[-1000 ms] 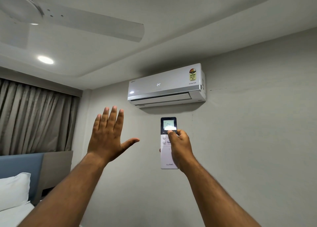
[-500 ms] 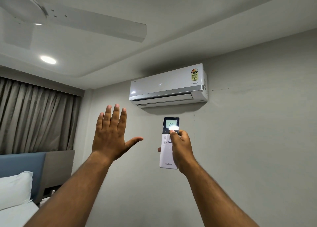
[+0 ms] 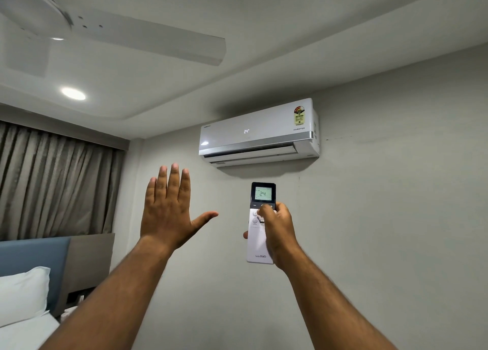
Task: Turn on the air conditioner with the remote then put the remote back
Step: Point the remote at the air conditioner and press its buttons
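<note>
Now we hold the remote (image 3: 260, 233) upright in our right hand (image 3: 278, 230), grip wrapped around it, thumb on buttons, aimed at the AC (image 3: 257, 135); left hand (image 3: 169, 209) raised, fingers spread, empty.

Air conditioner (image 3: 257, 133): glossy white plastic casing with a brushed silver trim strip. Below it, the remote (image 3: 260, 233) is smooth matt white plastic; left of it, the curtain (image 3: 52, 183) is pleated cloth.
</note>
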